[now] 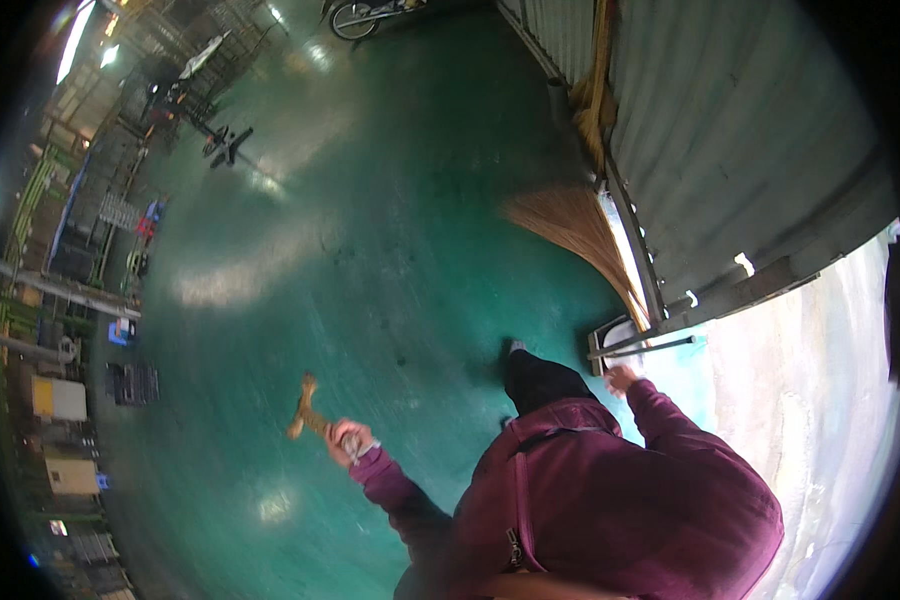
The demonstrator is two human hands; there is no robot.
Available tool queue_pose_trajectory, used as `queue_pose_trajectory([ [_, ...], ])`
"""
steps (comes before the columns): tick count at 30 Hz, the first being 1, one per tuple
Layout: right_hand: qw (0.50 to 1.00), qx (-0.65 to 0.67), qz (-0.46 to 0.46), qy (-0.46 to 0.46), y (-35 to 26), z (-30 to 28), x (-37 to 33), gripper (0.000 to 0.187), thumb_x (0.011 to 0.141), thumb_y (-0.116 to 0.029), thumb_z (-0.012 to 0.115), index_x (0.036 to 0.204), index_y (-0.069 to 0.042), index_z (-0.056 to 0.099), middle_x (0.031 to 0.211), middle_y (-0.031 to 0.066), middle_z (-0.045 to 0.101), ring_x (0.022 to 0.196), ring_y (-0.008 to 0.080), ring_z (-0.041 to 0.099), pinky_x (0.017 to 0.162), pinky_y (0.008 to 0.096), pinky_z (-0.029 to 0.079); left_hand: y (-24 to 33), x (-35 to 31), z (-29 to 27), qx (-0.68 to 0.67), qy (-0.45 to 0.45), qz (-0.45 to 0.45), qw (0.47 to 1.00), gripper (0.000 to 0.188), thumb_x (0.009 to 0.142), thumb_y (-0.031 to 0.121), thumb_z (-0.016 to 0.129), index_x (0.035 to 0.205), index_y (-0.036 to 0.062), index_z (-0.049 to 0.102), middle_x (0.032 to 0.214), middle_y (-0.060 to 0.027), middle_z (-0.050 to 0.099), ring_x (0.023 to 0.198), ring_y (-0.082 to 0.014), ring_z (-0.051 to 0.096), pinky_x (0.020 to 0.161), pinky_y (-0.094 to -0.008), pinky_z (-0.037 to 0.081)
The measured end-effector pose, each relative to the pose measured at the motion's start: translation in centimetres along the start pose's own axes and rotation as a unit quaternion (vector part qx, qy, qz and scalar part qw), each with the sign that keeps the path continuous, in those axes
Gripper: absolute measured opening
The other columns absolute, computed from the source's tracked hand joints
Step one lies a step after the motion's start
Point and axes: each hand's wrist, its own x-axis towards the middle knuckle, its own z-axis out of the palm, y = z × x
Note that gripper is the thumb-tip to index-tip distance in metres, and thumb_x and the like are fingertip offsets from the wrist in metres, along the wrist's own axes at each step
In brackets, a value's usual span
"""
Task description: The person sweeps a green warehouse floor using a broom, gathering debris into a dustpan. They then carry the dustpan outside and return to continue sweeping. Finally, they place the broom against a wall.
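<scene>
My left hand (349,441) is closed round the shaft of a tan, T-shaped tool (308,412), held out over the green floor. The tool's crosspiece points away from me; its exact kind is unclear. At my right side, my right hand (621,380) has loosely bent fingers and no visible object in it. It is close to a dustpan-like tray (615,338) with a dark rod (655,347) across it. Whether the hand touches the tray is hard to see.
A straw broom (580,232) leans by the grey corrugated metal door (730,150), beside a bright opening at right. More brooms (595,95) stand farther along. Racks and boxes (62,398) line the left side. A stand with a star base (228,146) and a motorbike (362,16) are beyond.
</scene>
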Motion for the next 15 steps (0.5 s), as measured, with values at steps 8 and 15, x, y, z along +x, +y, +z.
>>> queue_pose_trajectory([
  [8, 0.954, 0.181, 0.238, -0.004, -5.8, -2.7, 5.8, 0.022, 0.077, -0.022, 0.053, 0.094, -0.013, 0.063, 0.088, 0.0141, 0.062, 0.083, 0.0263, 0.06, 0.07, 0.0381, 0.047, -20.1, 23.2, 8.9, -0.027, 0.124, -0.219, 0.967, 0.017, 0.076, -0.001, 0.048, 0.061, 0.0028, 0.04, 0.054, -0.0041, 0.04, 0.048, -0.0124, 0.043, 0.045, -0.0235, 0.046],
  [15, 0.886, -0.003, -0.356, 0.296, -43.5, -12.1, 8.5, 0.067, 0.068, -0.003, 0.059, 0.128, -0.005, 0.029, 0.129, 0.014, 0.036, 0.12, 0.029, 0.034, 0.099, 0.0349, 0.028, -36.0, 36.1, 10.0, -0.075, 0.263, -0.444, 0.853, 0.02, 0.082, 0.007, 0.044, 0.062, 0.0036, 0.043, 0.057, -0.0061, 0.043, 0.054, -0.0145, 0.045, 0.055, -0.0267, 0.048],
])
